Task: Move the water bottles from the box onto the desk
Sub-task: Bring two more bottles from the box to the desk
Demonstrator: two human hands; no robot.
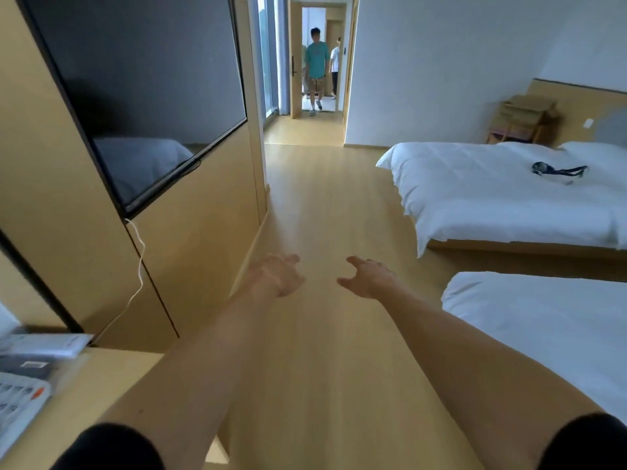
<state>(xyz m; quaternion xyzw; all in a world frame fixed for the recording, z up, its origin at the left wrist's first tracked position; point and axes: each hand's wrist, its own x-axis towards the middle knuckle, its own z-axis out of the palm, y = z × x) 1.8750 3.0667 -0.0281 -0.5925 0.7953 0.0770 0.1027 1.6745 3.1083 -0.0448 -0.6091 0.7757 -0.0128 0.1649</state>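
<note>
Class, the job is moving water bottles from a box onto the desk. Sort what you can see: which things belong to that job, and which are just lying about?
Belongs to the job:
desk
left hand, empty
right hand, empty
No bottles or box in view.

Just lying about:
television
white cable
far bed
dark strap on it
near bed
</note>
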